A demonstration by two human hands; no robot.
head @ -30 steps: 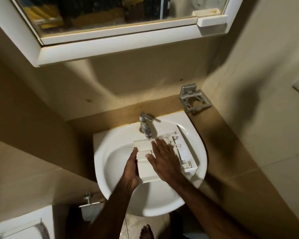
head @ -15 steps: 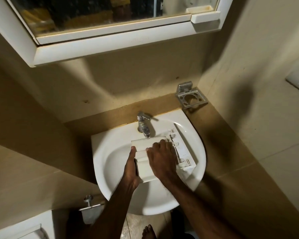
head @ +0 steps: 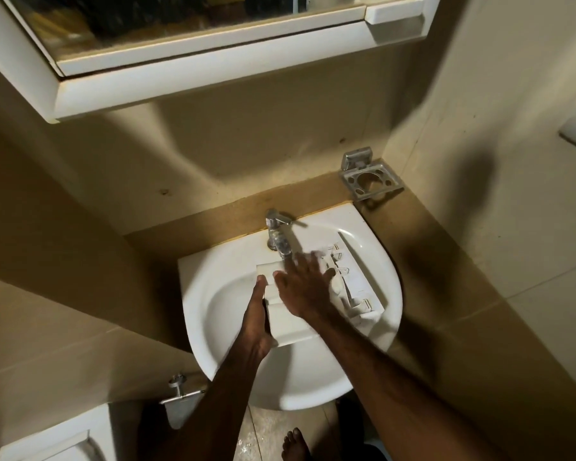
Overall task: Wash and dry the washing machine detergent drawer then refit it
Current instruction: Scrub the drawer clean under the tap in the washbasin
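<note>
The detergent drawer [head: 290, 319] is being steadied in the sink [head: 213, 301] below the tap [head: 277, 235] by the left hand [head: 256, 322], gripped along its edge, while the right hand [head: 305, 287], fingers spread flat, is being rubbed over it, presumably for washing.

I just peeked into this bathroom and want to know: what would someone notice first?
First, the two arms reaching into the white sink in the middle: the left hand grips the white detergent drawer by its side, while the right hand lies spread on top of it, just below the shiny tap. Above hangs a big white mirror cabinet.
</note>
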